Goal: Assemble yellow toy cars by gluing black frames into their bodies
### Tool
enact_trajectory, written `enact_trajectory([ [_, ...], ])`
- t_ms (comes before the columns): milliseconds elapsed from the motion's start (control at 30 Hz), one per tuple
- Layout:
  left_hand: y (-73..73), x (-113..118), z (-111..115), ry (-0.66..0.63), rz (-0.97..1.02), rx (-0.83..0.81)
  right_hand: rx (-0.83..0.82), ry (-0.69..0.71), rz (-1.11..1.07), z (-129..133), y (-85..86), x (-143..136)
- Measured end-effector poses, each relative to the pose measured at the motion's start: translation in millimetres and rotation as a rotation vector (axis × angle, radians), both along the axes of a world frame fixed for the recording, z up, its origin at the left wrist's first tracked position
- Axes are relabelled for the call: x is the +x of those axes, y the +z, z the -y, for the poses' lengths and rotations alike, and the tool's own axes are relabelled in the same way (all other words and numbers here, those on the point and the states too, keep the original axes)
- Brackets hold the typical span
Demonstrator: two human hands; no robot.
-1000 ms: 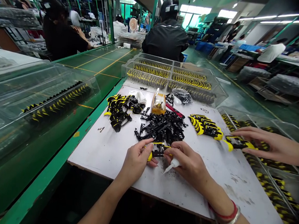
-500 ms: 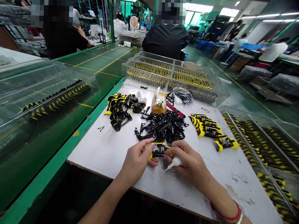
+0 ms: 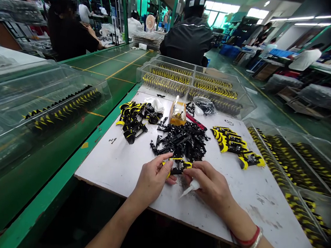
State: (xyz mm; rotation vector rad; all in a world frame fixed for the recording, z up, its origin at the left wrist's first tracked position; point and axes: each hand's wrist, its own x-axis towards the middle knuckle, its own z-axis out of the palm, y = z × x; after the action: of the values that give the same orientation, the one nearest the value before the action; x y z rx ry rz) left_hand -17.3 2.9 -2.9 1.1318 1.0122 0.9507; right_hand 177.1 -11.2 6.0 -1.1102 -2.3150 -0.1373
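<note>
My left hand (image 3: 155, 176) pinches the left end of a yellow-and-black plastic part (image 3: 177, 166) over the white board. A small white bottle with a pointed nozzle (image 3: 190, 187) sits in my right hand (image 3: 210, 186), its tip pointing down and left. The fingertips of that hand are close to the right end of the part; whether they touch it I cannot tell. Just beyond lies a heap of small black pieces (image 3: 182, 141). More yellow-and-black parts (image 3: 132, 119) are piled at the left, and a row of them (image 3: 230, 141) lies at the right.
An amber container (image 3: 178, 115) and a red tool (image 3: 196, 121) lie behind the heap. Clear trays with rows of parts stand at the back (image 3: 193, 83), right (image 3: 290, 158) and left (image 3: 62, 105). A green bench (image 3: 107, 72) runs along the left. Co-workers sit ahead.
My right hand has shifted slightly right, its fingers easing away from the part's right end, which shows more now. The bottle's nozzle has dropped a little. My left hand keeps its hold.
</note>
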Motion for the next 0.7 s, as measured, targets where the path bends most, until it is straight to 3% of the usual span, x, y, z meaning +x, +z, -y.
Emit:
enact_trajectory([
  [700,5.2,-4.0,7.5,0.001,-0.055,0.210,0.004,-0.048,-0.089,4.5,-2.3,1.3],
])
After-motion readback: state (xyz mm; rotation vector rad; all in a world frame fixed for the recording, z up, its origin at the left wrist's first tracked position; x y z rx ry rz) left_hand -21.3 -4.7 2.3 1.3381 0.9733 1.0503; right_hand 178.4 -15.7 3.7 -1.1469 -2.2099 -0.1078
